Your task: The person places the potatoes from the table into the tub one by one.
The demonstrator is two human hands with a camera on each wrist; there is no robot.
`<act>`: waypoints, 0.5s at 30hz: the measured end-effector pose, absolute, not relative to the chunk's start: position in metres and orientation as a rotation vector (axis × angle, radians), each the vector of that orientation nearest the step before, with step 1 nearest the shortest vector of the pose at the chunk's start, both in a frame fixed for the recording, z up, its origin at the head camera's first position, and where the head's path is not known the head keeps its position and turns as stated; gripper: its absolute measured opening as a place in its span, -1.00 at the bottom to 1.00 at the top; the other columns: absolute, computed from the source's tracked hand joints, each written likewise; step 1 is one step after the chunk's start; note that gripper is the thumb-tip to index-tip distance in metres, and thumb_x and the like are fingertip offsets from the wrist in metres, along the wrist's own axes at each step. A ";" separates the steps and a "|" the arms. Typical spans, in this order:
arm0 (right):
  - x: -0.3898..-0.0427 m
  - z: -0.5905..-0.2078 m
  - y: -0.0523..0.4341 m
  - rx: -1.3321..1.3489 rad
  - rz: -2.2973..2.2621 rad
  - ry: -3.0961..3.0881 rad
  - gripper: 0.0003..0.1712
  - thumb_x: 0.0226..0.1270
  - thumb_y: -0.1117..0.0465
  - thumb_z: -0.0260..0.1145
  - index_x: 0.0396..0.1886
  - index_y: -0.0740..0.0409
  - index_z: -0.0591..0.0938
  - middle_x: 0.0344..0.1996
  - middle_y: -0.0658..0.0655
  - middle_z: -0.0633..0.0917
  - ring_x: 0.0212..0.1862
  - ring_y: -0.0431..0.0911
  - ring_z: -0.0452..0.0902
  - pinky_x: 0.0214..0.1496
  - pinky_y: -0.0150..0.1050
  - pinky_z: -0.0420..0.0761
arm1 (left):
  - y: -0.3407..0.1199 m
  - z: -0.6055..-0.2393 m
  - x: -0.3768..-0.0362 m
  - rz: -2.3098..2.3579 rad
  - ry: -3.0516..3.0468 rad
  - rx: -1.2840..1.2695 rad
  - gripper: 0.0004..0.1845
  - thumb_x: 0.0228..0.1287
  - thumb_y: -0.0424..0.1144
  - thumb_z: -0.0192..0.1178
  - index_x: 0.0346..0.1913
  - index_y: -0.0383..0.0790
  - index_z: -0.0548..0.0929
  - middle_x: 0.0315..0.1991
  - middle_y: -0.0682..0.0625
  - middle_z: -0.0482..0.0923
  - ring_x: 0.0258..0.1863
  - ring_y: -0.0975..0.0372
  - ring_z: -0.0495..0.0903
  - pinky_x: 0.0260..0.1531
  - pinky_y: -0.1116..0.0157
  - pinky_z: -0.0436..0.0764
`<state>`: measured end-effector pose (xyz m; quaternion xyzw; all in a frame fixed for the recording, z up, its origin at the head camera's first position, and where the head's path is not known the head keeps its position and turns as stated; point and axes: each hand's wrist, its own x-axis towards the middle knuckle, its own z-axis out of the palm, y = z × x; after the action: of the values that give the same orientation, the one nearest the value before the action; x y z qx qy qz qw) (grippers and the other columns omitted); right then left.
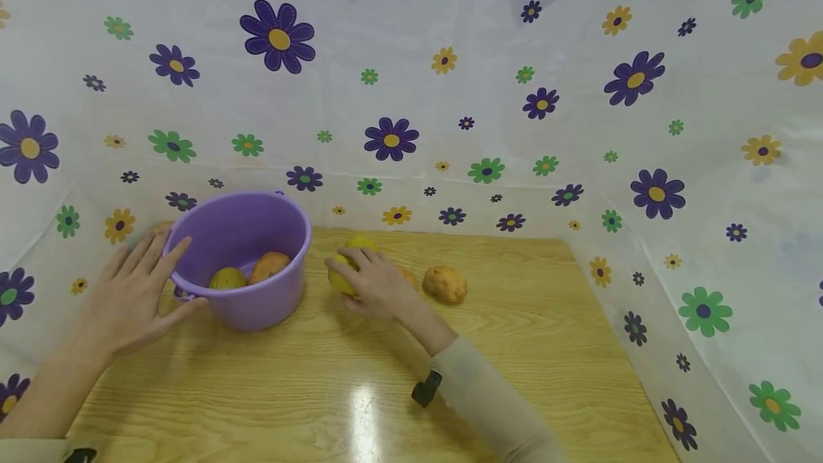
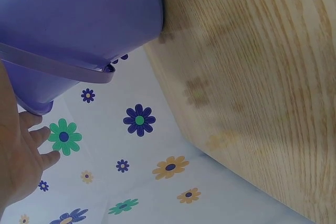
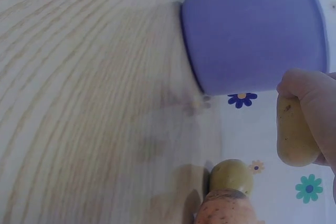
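Right hand (image 1: 379, 286) grasps yellow potato (image 1: 341, 279); left hand (image 1: 131, 295) flat, released against purple bucket (image 1: 257, 306) holding two potatoes (image 1: 251, 271). Wood worktop (image 1: 514, 349), floral sheet (image 1: 450, 113) behind.

A purple bucket (image 1: 247, 263) stands on a light wood-grain table (image 1: 514, 349) before a white backdrop (image 1: 489, 91) printed with purple, green and yellow flowers.

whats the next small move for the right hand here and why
Probably lift the yellow potato and carry it left over the purple bucket: the right hand already grips it, the left hand steadies the bucket's side, and two potatoes already lie inside.
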<state>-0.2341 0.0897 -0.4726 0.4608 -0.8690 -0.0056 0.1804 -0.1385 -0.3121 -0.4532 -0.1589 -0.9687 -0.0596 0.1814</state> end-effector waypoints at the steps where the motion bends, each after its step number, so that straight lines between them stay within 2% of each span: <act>1: -0.235 -0.471 0.089 1.298 -0.003 -2.447 -0.20 0.37 -0.11 0.44 0.55 -0.09 0.42 0.42 0.19 0.56 0.32 0.09 0.61 0.31 0.00 0.74 | -0.312 -0.453 -0.139 -0.168 -2.735 -0.448 0.12 0.33 0.45 0.16 0.73 -0.10 0.00 0.75 -0.24 -0.22 0.77 -0.08 -0.27 0.72 0.11 -0.55; 7: -0.239 -0.460 0.085 1.271 0.027 -2.396 -0.23 0.38 -0.12 0.42 0.52 -0.09 0.43 0.38 0.17 0.58 0.23 0.06 0.66 0.17 -0.11 0.79 | -0.314 -0.455 -0.139 -0.180 -2.725 -0.447 0.11 0.33 0.47 0.14 0.72 -0.10 0.03 0.76 -0.21 -0.23 0.77 -0.10 -0.24 0.73 0.12 -0.54; 15: -0.241 -0.448 0.080 1.249 0.166 -2.360 -0.26 0.32 -0.07 0.47 0.47 -0.09 0.49 0.34 0.18 0.60 0.22 0.07 0.66 0.19 -0.10 0.78 | -0.314 -0.455 -0.140 -0.185 -2.728 -0.450 0.11 0.33 0.45 0.15 0.72 -0.09 0.03 0.76 -0.21 -0.23 0.77 -0.06 -0.26 0.72 0.11 -0.54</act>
<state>-0.2411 0.0796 -0.4483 0.4541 -0.8584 0.0602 0.2310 -0.1401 -0.3142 -0.4554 -0.1597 -0.9677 -0.0655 0.1840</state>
